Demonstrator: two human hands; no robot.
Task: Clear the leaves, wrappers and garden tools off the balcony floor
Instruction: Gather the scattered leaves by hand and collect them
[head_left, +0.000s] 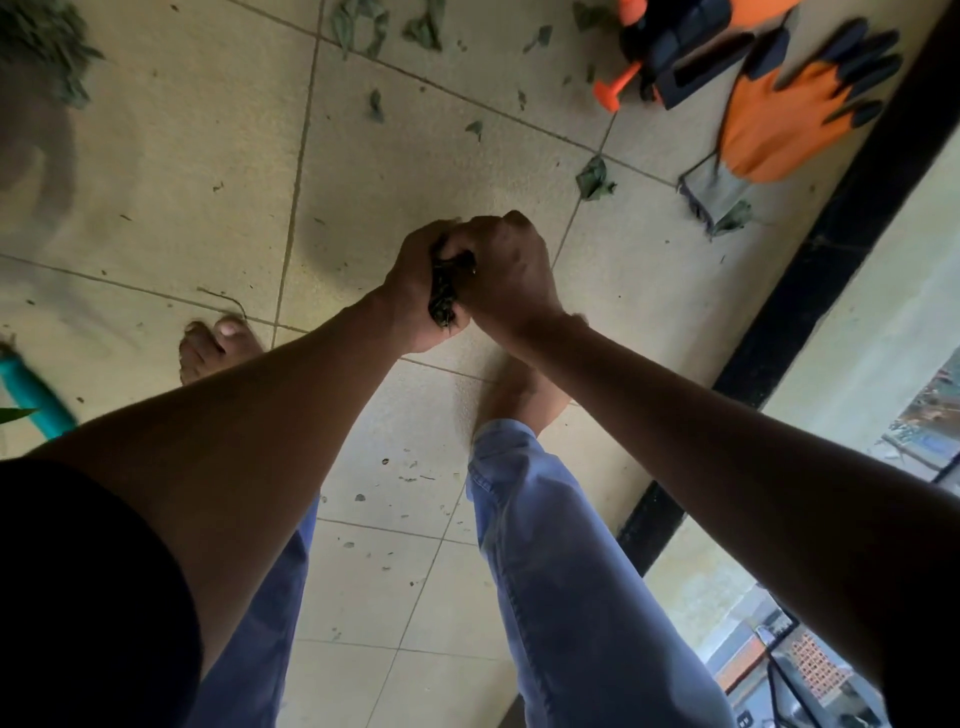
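My left hand (415, 291) and my right hand (506, 275) meet at the middle of the view, both curled round one dark bunch of leaves (445, 291) pressed between them. Loose green leaves lie on the beige tiled floor (395, 166): one crumpled leaf (595, 179) just beyond my hands, several at the top (363, 26), and a heap at the top left (44, 36). An orange and black glove (789, 119) with a grey cuff lies at the upper right. Next to it sits an orange and black garden tool (675, 52).
A black skirting strip (810, 270) and pale parapet wall (883, 312) run along the right side. My bare feet (215, 348) and blue trousers (571, 571) stand below my hands. A teal handle (31, 384) shows at the left edge. Small leaf crumbs dot the tiles.
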